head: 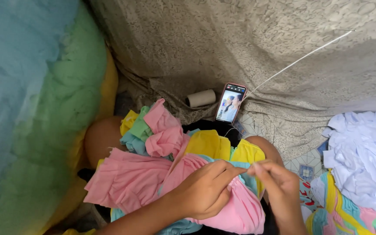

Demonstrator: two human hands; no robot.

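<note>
Down low in the head view, both forearms come up from the bottom edge and meet over the lap. Left hand (205, 189) lies knuckles-up, fingers curled together, thumb and forefinger tips pressed on a bit of the pink pleated cloth (129, 180) at its top hem. Right hand (277, 185) is turned w/ fingers bunched and tips pinched tight; what sits between them is too small to tell. A thin white thread (301, 54) runs taut from up-right down toward the pinch pt. Tips of the two hands are just beside each other, almost touching.

Pink cloth is spread across the lap, under and left of the left hand, part of a pile of coloured ruffled pieces: yellow piece (209, 146) just above the fingers, green piece (141, 126) and more pink farther up-left. Cloth edge being worked sits right at the fingertips.

Around: phone (230, 103) w/ lit screen propped against the grey patterned fabric (223, 39), well apart from the hands; thread spool (201, 98) just left of it. White fabric heap (362, 148) at right, near the right hand. Soft blue-green-yellow bundle (44, 109) fills the left side. Open floor shows only btw knee and white heap.
</note>
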